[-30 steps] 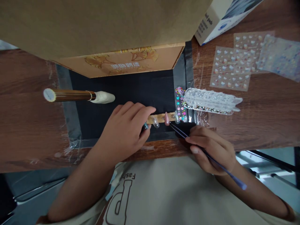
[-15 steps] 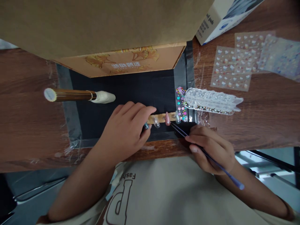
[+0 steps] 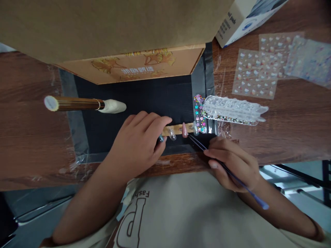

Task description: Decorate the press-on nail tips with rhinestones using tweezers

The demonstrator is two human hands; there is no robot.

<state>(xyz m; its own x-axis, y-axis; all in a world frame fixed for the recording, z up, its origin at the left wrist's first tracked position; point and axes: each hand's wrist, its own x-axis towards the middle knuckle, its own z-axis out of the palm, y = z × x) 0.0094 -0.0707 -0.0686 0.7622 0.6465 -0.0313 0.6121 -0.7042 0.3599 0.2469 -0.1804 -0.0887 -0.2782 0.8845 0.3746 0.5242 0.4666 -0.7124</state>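
Observation:
My left hand (image 3: 141,141) grips one end of a light wooden strip (image 3: 177,130) lying over the black mat. Several false nails are mounted across the strip, among them a pink one (image 3: 184,131), a clear glossy one (image 3: 172,133) and a pale silvery one (image 3: 196,128) at the far end. My right hand (image 3: 232,163) is closed around purple tweezers (image 3: 232,175), whose thin tips end beside the pink nail's lower edge. Anything tiny between the tips is too small to tell. A sheet of flower gems (image 3: 199,112) lies just past the strip's end.
A clear case of rhinestones (image 3: 231,109) lies right of the mat (image 3: 155,96). Sticker sheets (image 3: 254,74) and a see-through packet (image 3: 309,62) are farther right. A cardboard box (image 3: 152,65) and a white box (image 3: 240,26) stand behind. A gold-handled brush (image 3: 77,103) stands at left.
Both hands, the strip and the tweezers hold nearly the same positions. The whole view has shifted very slightly.

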